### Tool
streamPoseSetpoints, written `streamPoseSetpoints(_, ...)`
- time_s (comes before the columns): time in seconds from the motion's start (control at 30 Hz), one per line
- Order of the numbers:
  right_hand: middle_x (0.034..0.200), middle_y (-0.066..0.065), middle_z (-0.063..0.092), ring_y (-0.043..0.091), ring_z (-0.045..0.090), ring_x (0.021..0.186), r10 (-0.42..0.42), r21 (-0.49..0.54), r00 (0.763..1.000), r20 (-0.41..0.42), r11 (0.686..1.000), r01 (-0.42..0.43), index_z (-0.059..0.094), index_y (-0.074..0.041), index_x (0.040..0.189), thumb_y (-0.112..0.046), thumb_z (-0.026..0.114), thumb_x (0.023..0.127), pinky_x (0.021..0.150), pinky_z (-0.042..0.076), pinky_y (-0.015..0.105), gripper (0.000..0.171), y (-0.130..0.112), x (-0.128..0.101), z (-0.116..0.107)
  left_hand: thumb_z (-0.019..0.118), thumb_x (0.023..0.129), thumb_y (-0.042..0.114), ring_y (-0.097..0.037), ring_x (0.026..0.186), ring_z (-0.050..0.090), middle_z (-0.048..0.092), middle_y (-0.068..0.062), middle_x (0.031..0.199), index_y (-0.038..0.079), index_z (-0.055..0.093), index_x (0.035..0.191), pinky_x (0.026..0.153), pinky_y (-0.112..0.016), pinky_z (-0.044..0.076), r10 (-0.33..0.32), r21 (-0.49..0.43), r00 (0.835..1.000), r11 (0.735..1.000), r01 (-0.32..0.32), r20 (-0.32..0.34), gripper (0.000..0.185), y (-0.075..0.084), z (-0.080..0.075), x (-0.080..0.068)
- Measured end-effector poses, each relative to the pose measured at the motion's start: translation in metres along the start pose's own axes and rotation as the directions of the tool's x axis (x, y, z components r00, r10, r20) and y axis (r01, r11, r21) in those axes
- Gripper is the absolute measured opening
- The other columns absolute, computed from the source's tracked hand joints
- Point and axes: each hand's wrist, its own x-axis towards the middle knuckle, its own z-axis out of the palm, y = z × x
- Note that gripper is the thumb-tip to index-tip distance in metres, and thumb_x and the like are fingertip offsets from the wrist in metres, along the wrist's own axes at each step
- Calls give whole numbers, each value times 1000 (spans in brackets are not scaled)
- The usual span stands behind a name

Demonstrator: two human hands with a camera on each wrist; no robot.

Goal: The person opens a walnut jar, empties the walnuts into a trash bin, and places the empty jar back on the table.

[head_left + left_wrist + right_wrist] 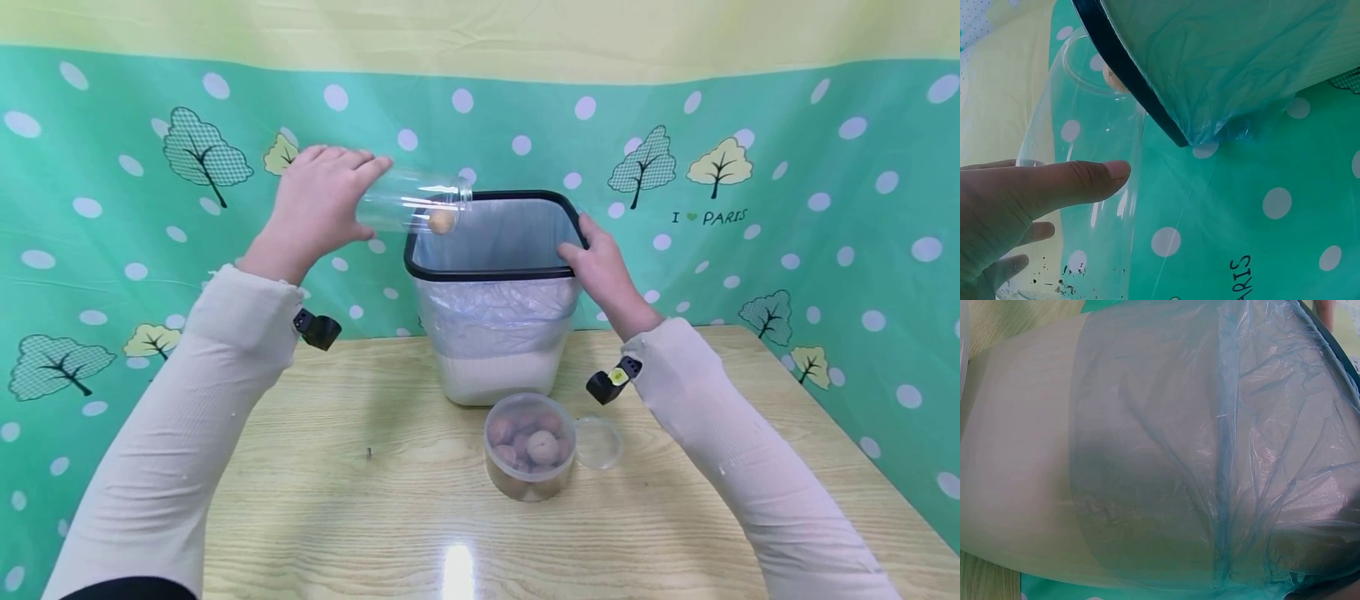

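Note:
My left hand [318,200] holds a clear plastic jar [401,196] on its side, its mouth over the left part of a bin [495,383]. One round tan walnut [441,221] lies just inside the jar mouth. In the left wrist view, the thumb lies along the jar wall [1104,219], and dark crumbs [1063,289] show near its base. My right hand [603,267] grips the bin's black rim [495,274] at the right, thumb on the inner side. A thin bluish bag [1147,456] lines the bin and folds down over its outside.
In front of the bin stands a round clear tub [525,487] with several walnuts [542,447]. Beside it, a clear round lid [598,443] lies on the wooden table [322,500]. A small dark bit [368,453] lies left of the tub. A green dotted curtain [825,192] hangs close behind.

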Motion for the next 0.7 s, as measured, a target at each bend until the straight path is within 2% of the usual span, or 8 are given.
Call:
streamPoseSetpoints(0.27,157,10,10,18,7,144,-3,-4,1000,0,1000,3,10,-1,150,-15,45,90,116,11,32,71,1,0,-1,86,66,20,-39,123,44,50,-20,136,6,43,140,105,-51,31,0,17,1000,1000,0,4,86,1,2,1)
streamPoseSetpoints(0.53,157,10,10,18,7,144,-6,-2,1000,0,1000,6,10,-2,150,-15,45,90,116,12,32,71,1,1,-1,86,66,19,-37,123,45,51,-18,135,6,45,139,104,-49,33,-10,80,1000,997,10,-8,85,7,1,3)
streamPoseSetpoints(0.7,157,11,11,18,8,144,-8,-10,1000,-3,1000,8,11,-1,150,-16,46,90,116,12,33,70,1,1,-1,86,67,20,-37,123,44,50,-18,136,6,44,140,105,-49,31,23,31,999,999,-23,-22,85,10,-2,4)
